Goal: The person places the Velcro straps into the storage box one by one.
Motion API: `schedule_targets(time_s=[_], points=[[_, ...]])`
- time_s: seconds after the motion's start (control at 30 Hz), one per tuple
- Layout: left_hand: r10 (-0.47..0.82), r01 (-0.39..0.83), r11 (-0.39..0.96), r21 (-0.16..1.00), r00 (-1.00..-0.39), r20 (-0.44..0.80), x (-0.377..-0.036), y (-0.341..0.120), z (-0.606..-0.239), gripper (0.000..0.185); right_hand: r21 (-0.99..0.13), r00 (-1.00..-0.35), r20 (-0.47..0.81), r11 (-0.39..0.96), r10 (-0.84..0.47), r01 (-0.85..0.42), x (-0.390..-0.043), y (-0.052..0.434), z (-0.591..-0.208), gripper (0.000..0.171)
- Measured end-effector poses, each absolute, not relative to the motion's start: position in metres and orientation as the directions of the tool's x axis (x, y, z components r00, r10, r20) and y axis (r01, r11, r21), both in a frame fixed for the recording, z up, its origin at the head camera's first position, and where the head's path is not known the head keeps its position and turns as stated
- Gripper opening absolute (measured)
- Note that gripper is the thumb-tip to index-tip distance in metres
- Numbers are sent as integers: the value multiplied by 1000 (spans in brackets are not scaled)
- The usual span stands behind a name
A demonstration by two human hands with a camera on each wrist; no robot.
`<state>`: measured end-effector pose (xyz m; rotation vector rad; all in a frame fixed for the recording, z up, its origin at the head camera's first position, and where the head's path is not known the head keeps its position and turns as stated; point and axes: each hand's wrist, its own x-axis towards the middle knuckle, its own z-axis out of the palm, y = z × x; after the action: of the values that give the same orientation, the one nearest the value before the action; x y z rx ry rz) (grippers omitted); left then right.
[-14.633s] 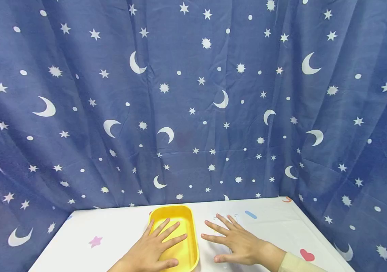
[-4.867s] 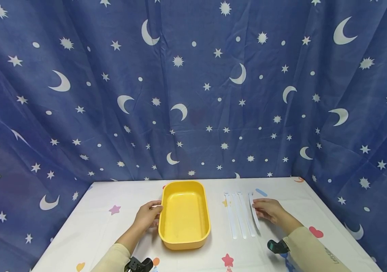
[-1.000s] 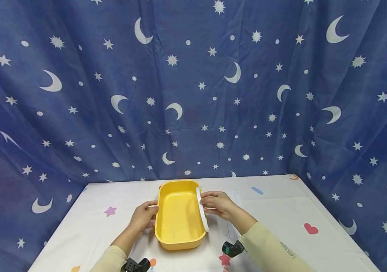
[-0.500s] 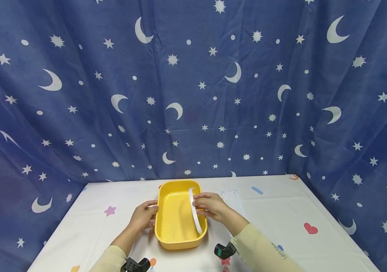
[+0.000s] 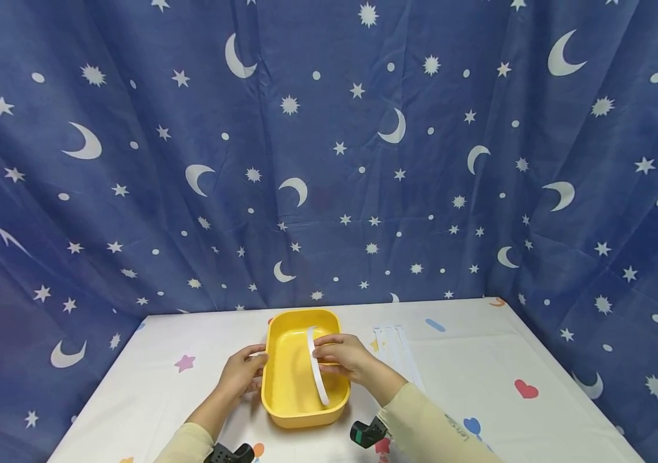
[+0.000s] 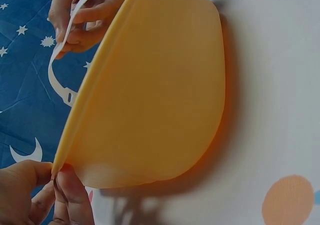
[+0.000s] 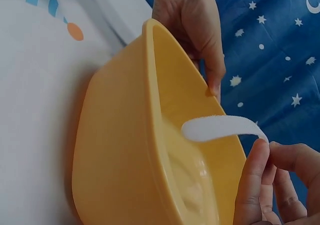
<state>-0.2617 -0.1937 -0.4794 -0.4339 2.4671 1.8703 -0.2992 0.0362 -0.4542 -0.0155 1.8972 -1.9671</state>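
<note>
Watching remotely, I judge the white strap (image 5: 316, 375) light and bendy, best pinched mid-length, as the right hand (image 5: 347, 355) does, while the left hand (image 5: 241, 372) grips the yellow tub (image 5: 302, 421).

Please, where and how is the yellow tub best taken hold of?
The yellow tub is probably best pinched by its rim, near the middle of the left long side, coming from the left: it stands open side up, its edge is thin, and the left hand pinches it there.
</note>
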Motion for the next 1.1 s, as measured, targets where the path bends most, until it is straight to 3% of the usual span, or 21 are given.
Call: schedule_targets(time_s=[1.1], points=[[-203, -217, 219, 951, -964, -173, -261, -193, -480, 41, -937, -904, -320, -47, -283, 346, -297, -3, -474, 22]])
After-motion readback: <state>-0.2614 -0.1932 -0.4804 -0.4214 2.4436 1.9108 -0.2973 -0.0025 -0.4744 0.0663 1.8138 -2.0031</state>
